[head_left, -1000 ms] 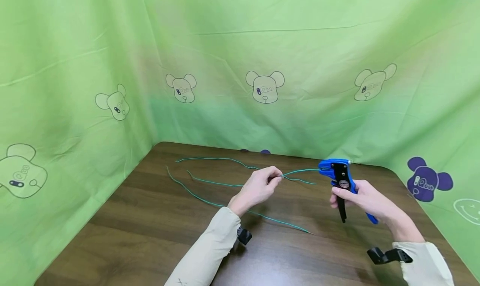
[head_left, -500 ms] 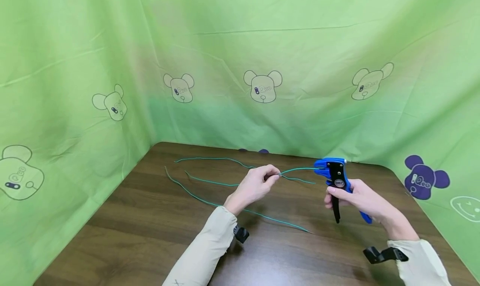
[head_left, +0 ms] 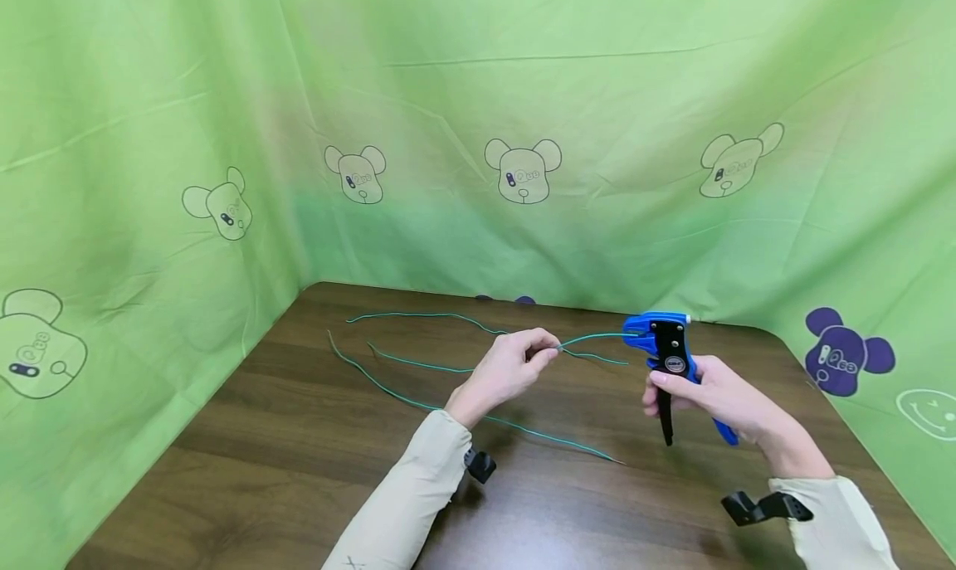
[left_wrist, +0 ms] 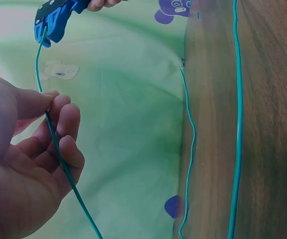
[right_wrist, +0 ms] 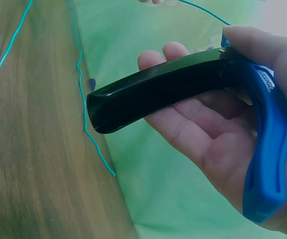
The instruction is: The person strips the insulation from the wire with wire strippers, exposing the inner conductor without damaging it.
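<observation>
A thin green wire (head_left: 590, 338) is pinched between the thumb and fingertips of my left hand (head_left: 511, 367). From there it bows across to the wire stripper (head_left: 668, 346), where its end sits in the blue jaws. In the left wrist view, the wire's tail (left_wrist: 76, 191) runs down past the curled fingers. My right hand (head_left: 709, 392) holds the stripper upright above the table, fingers round the black handle (right_wrist: 158, 89) and palm against the blue handle (right_wrist: 270, 149). Those two handles stand spread apart.
On the brown table (head_left: 246, 462) lies a green wire (head_left: 388, 392) in front, its right end bare. Farther back, another green wire (head_left: 407, 314) passes behind my left hand. Green printed cloth (head_left: 448, 246) hangs along the table's back and sides.
The stripper and my right hand have shifted slightly left, closer to my left hand. The view has also shifted a little. Both grips look the same.
</observation>
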Motion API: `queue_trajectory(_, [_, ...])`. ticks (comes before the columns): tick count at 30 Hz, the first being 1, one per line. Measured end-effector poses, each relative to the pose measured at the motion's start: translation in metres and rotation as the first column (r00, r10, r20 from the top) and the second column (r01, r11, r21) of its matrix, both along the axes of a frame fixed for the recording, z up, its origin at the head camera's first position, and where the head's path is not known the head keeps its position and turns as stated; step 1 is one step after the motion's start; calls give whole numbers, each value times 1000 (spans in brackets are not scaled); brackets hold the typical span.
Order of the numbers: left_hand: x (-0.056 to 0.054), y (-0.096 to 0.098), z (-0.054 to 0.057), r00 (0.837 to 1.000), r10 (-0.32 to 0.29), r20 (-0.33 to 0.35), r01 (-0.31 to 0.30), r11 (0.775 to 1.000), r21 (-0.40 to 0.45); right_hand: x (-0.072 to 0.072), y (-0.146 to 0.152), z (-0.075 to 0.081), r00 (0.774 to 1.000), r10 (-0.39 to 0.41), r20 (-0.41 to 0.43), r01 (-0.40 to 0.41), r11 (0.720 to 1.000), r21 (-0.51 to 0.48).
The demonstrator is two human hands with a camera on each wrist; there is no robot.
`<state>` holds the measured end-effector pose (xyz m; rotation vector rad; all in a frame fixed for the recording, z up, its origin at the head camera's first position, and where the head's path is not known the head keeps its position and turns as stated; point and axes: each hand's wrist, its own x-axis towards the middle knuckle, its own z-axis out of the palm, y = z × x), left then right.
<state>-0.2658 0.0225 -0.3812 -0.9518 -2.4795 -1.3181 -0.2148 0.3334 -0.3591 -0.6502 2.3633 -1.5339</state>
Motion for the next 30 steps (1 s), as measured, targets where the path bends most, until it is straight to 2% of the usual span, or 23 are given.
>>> queue_trajectory(30, [3, 2, 2, 1000, -30, -7, 30, 1000, 0, 1, -2, -1, 998, 64, 14, -63, 996, -61])
